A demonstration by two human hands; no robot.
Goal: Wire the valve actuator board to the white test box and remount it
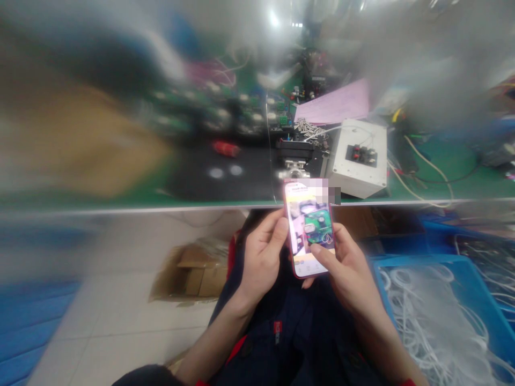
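Note:
A smartphone (300, 228) in a red case is held upright over my lap, just in front of the bench edge. Its lit screen shows a picture of a green circuit board. My left hand (263, 257) grips the phone's left side, thumb along the edge. On the other side, my right hand (350, 262) holds the phone from below and the right, its thumb resting on the lower screen. Behind the phone, a metal fitting with a black housing (295, 151) sits on a black mat (253, 182).
A white box with black terminals (341, 174) stands right of the mat. Screws (308, 128), a pink sheet (333, 104), a red object (226, 148) and blurred circuit boards (249, 110) lie behind. Below are a blue bin (426, 259) of white tubing and a cardboard box (197, 273).

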